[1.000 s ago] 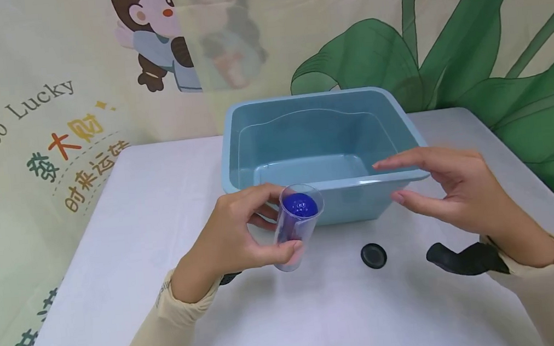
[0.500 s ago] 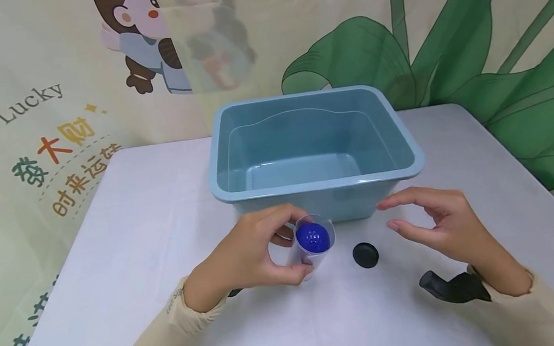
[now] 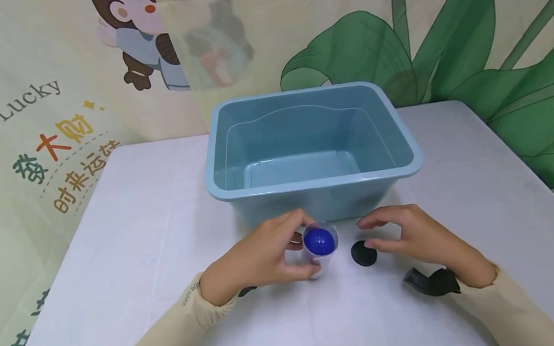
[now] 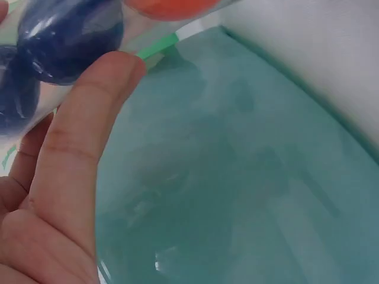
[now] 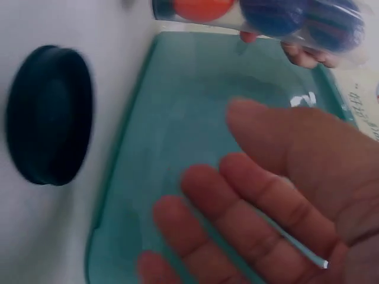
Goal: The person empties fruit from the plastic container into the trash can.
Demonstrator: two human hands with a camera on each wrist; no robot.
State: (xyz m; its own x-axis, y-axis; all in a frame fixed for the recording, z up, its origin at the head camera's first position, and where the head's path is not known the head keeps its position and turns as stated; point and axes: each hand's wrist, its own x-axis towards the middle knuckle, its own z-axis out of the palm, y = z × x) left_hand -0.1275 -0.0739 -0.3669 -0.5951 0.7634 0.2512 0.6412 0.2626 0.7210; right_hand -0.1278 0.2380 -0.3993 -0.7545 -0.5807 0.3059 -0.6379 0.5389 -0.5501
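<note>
My left hand (image 3: 269, 255) grips an upright clear tube (image 3: 322, 259), thumb on the near side and fingers behind. A blue ball (image 3: 320, 242) shows at the tube's open top. In the right wrist view two blue balls (image 5: 273, 13) and an orange ball (image 5: 203, 7) are lined up inside it. My right hand (image 3: 406, 233) hovers beside a round black cap (image 3: 362, 255), its thumb tip overlapping the cap's edge in the head view. The right wrist view has the cap (image 5: 50, 115) lying apart from those loosely bent fingers (image 5: 213, 201), which hold nothing.
A light blue plastic tub (image 3: 315, 183) stands behind both hands, with its rim facing up. White cloth (image 3: 161, 205) covers the table. A printed backdrop (image 3: 355, 45) hangs behind it. Black straps (image 3: 432, 282) show at the wrists.
My left hand has lowered the tube toward the table and shifted slightly right. My right hand has come down and left from the tub's rim to the black cap.
</note>
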